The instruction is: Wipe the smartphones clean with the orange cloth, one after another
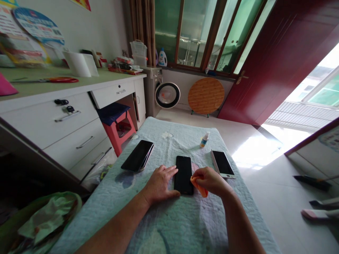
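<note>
A black smartphone [183,174] lies flat on the pale blue cloth [164,218] in front of me. Along its left edge rests my left hand [162,181], fingers stretched out and thumb near the lower corner. My right hand [208,179] is closed on an orange cloth [200,188] at the phone's right edge. Further left lies a stack of phones, its top one [138,155] dark-screened. On the right is another stack with a white-framed phone [224,163] on top. A small spray bottle [204,140] stands beyond, towards the far right corner.
To the left are a white desk [76,130] with drawers, a red stool [120,128] and a bin [75,208] holding a plastic bag. A washing machine with its round door [167,95] open and a round wooden tabletop [206,95] stand at the back, near a red door [254,67].
</note>
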`<state>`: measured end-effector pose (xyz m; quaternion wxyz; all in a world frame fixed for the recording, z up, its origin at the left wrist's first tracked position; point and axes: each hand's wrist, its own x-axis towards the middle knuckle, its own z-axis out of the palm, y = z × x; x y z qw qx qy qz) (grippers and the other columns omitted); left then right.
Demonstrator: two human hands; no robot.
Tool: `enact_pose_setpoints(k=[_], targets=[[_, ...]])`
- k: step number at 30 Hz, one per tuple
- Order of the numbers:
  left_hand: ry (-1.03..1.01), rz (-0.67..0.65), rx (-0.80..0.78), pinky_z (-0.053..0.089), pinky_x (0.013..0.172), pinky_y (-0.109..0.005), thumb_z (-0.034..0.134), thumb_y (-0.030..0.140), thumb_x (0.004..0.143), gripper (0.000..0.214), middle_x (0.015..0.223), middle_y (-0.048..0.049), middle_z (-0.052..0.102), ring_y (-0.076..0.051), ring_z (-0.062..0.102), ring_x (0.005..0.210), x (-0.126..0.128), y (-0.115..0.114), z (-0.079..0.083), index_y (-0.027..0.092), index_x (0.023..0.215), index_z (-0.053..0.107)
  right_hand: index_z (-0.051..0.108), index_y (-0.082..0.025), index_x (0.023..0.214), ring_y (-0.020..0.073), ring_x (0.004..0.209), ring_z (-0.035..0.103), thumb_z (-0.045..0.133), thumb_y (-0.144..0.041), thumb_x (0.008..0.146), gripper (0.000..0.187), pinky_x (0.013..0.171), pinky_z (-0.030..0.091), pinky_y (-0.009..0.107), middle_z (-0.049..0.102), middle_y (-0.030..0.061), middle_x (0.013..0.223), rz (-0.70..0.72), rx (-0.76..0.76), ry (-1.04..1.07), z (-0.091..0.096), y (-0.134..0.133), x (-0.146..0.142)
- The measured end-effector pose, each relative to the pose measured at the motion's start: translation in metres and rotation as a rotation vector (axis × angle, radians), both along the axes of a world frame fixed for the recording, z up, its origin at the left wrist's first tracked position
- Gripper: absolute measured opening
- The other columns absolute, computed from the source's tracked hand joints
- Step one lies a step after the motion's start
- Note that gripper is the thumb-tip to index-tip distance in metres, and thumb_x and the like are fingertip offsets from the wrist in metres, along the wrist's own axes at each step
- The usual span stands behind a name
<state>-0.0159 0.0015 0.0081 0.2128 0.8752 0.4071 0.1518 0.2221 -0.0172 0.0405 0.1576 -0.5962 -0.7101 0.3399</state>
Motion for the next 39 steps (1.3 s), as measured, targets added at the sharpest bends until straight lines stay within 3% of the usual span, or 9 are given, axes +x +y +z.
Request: enact_pose_setpoints(k=[10, 18, 21, 23, 26, 28, 32, 39], targets=[[-0.006, 0.011, 0.015, 0.038, 0.1, -0.044, 0.071, 0.058, 0.065, 0.08, 0.139, -0.0099, 0.05, -0.031, 0.05, 0.116, 0.001, -0.001, -0.001, 0.019, 0.132, 0.051, 0.075, -0.015, 0.08, 0.0127, 0.065, 0.062, 0.053, -0.016, 0.07, 0.024, 0.056, 0.042, 0.018, 0.07, 0.0015, 0.071, 0.141, -0.147, 0.009, 0.005, -0.006, 0.008], [-0.008, 0.014, 0.026, 0.038, 0.1, -0.043, 0.074, 0.055, 0.063, 0.08, 0.139, -0.0098, 0.05, -0.031, 0.05, 0.117, 0.001, 0.0, -0.002, 0.018, 0.131, 0.052, 0.075, -0.016, 0.089, 0.0117, 0.066, 0.062, 0.056, -0.016, 0.073, 0.025, 0.059, 0.042, 0.018, 0.072, 0.0007, 0.078, 0.34, -0.261, 0.153, 0.006, -0.006, 0.002], [-0.008, 0.001, 0.021, 0.038, 0.1, -0.044, 0.071, 0.061, 0.064, 0.081, 0.139, -0.0102, 0.05, -0.032, 0.05, 0.117, 0.0, 0.001, -0.003, 0.018, 0.131, 0.052, 0.073, -0.016, 0.093, 0.013, 0.072, 0.064, 0.055, -0.017, 0.077, 0.024, 0.064, 0.045, 0.02, 0.072, 0.0015, 0.083, 0.289, -0.177, 0.265, 0.005, -0.005, -0.004], [-0.005, -0.009, 0.018, 0.037, 0.101, -0.045, 0.07, 0.064, 0.065, 0.082, 0.139, -0.0106, 0.05, -0.033, 0.05, 0.117, 0.0, 0.001, -0.003, 0.018, 0.131, 0.052, 0.071, -0.017, 0.096, 0.0139, 0.075, 0.064, 0.053, -0.02, 0.081, 0.024, 0.067, 0.046, 0.022, 0.071, 0.0027, 0.085, 0.132, -0.025, 0.321, 0.003, -0.002, -0.009], [-0.004, -0.005, 0.015, 0.036, 0.101, -0.045, 0.071, 0.062, 0.064, 0.084, 0.14, -0.0113, 0.049, -0.033, 0.049, 0.117, 0.0, 0.0, -0.003, 0.018, 0.132, 0.051, 0.07, -0.019, 0.094, 0.0152, 0.078, 0.063, 0.054, -0.021, 0.084, 0.019, 0.073, 0.046, 0.026, 0.07, 0.0034, 0.085, -0.065, 0.306, 0.216, -0.003, 0.002, -0.02], [-0.017, -0.009, 0.017, 0.036, 0.1, -0.045, 0.072, 0.061, 0.063, 0.084, 0.139, -0.0112, 0.05, -0.033, 0.049, 0.116, -0.001, 0.0, -0.002, 0.017, 0.132, 0.051, 0.07, -0.021, 0.09, 0.0158, 0.083, 0.061, 0.054, -0.018, 0.085, 0.017, 0.078, 0.044, 0.028, 0.069, 0.0032, 0.087, -0.033, 0.447, 0.089, -0.009, 0.004, -0.028], [-0.047, -0.032, 0.025, 0.039, 0.097, -0.044, 0.07, 0.063, 0.064, 0.084, 0.137, -0.0095, 0.051, -0.031, 0.052, 0.111, -0.001, 0.0, -0.001, 0.02, 0.133, 0.049, 0.071, -0.024, 0.087, 0.0155, 0.087, 0.057, 0.053, -0.016, 0.087, 0.02, 0.082, 0.04, 0.028, 0.069, 0.0017, 0.091, 0.064, 0.507, -0.067, -0.022, 0.007, -0.039], [-0.036, -0.019, 0.027, 0.039, 0.096, -0.044, 0.068, 0.065, 0.065, 0.082, 0.138, -0.0102, 0.051, -0.033, 0.051, 0.112, 0.0, 0.001, -0.002, 0.019, 0.13, 0.052, 0.072, -0.028, 0.094, 0.0185, 0.092, 0.052, 0.053, -0.023, 0.09, 0.02, 0.082, 0.033, 0.03, 0.07, 0.0001, 0.097, -0.148, 0.519, -0.247, -0.035, 0.021, -0.036]])
